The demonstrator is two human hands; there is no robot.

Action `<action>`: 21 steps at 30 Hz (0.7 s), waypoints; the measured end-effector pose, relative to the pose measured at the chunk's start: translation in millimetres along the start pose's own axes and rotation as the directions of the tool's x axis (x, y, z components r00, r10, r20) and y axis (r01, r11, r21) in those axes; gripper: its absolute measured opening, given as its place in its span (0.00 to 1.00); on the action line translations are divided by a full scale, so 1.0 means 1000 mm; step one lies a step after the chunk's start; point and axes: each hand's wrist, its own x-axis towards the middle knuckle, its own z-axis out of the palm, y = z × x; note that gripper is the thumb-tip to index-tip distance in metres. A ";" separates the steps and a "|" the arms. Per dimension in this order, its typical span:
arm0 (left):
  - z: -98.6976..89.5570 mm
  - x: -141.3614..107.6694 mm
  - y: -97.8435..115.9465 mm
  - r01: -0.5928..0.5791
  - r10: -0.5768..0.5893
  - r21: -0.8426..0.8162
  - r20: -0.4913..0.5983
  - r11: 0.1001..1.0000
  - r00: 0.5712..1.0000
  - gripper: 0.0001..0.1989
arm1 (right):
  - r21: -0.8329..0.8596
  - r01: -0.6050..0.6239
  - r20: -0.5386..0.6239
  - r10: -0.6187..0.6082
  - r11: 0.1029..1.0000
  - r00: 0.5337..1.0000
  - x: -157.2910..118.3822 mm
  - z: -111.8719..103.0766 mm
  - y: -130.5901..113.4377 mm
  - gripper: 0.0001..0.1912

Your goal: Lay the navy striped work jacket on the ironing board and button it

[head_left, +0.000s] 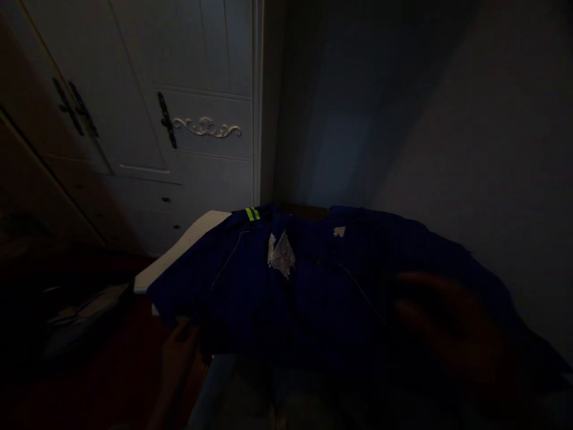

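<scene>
A dark blue jacket (242, 292) lies spread across a pale board or table top. It has yellow-green stripes (253, 214) near one shoulder, a ragged greyish patch (283, 257) at the front opening and a small pale patch (339, 232) on the chest. At the lower left, my left hand (179, 346) pinches the jacket's edge near the end of a sleeve; its fingertips are partly lost in shadow. My right hand (456, 325) is over the jacket's other side, smeared by motion, so its grip cannot be made out.
A pale corner of the table top (188, 242) shows beyond the left sleeve. Behind stands a white wardrobe (210, 173) with dark handles, beside a grey wall (483, 149). Indistinct items (89, 307) lie low at the left above a dark red floor. The light is very dim.
</scene>
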 end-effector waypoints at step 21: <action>-0.020 -0.032 0.107 -0.398 0.395 0.024 -0.186 0.917 0.899 0.14 | -0.087 0.199 0.269 -0.169 0.976 0.948 0.214 0.092 -0.054 0.31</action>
